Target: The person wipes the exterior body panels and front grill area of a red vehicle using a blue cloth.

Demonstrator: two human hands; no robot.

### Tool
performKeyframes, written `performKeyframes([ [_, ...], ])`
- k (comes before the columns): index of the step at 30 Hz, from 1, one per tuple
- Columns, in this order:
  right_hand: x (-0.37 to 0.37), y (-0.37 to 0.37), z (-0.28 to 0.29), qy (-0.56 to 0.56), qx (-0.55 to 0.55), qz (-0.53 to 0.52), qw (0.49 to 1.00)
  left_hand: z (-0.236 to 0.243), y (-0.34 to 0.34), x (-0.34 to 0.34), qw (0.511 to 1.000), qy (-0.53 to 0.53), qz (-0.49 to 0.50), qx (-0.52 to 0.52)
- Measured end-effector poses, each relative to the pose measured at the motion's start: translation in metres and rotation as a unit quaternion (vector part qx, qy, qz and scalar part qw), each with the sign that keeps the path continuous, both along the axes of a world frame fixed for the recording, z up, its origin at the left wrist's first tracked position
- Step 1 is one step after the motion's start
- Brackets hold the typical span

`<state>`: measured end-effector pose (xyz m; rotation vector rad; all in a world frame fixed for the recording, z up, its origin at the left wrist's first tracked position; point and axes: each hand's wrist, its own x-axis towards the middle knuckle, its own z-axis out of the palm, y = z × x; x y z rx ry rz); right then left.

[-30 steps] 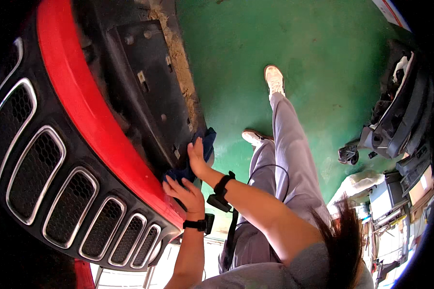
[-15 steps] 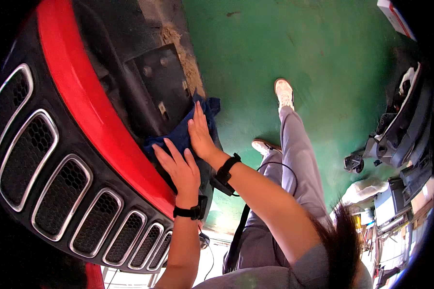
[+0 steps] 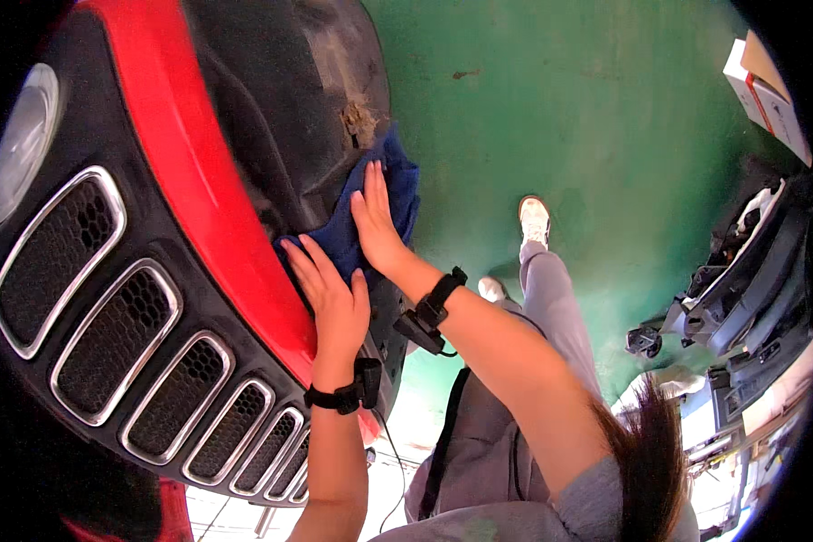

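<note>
While both flat, open hands, left hand [image 3: 334, 303] and right hand [image 3: 375, 221], press the blue cloth [image 3: 384, 212] mid-frame, the bumper [image 3: 190, 181] looks partly wiped, dirt remaining above

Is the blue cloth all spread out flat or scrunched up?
Scrunched up. The blue cloth lies bunched in folds against the black bumper panel, pressed under the right hand; the left hand lies beside it.

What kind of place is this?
Probably a car repair or body shop: a red front bumper with a grille being wiped with a blue cloth, a green painted floor, and loose car parts.
</note>
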<state>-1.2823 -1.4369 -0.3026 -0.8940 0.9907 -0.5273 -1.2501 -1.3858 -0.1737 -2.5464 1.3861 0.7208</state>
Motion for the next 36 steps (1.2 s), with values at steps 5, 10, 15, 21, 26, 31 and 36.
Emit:
performKeyframes([
  [5, 0.005, -0.046, 0.037, -0.122, 0.147, 0.037, 0.981, 0.006, -0.004, 0.001, 0.999, 0.03, 0.024, -0.027],
  [10, -0.006, -0.071, 0.019, -0.157, 0.156, 0.055, 0.974, 0.006, -0.017, -0.013, 0.997, -0.008, 0.041, -0.065],
  [15, -0.047, -0.069, 0.005, -0.003, 0.09, 0.117, 0.989, 0.005, -0.004, -0.007, 0.994, -0.082, -0.014, -0.067],
  [21, -0.048, -0.11, 0.008, 0.201, 0.244, -0.011, 0.949, 0.053, -0.097, 0.009, 0.99, 0.009, 0.091, -0.106],
  [26, -0.014, -0.097, -0.002, 0.078, 0.288, -0.077, 0.951, 0.055, -0.175, 0.033, 0.995, -0.031, 0.088, -0.037],
  [31, 0.02, -0.128, 0.01, 0.072, 0.324, 0.053, 0.942, 0.054, -0.164, 0.041, 0.981, -0.021, 0.114, 0.156],
  [36, 0.058, -0.089, -0.035, 0.137, 0.342, 0.159, 0.916, 0.038, -0.193, 0.043, 0.974, 0.035, 0.138, 0.177],
])
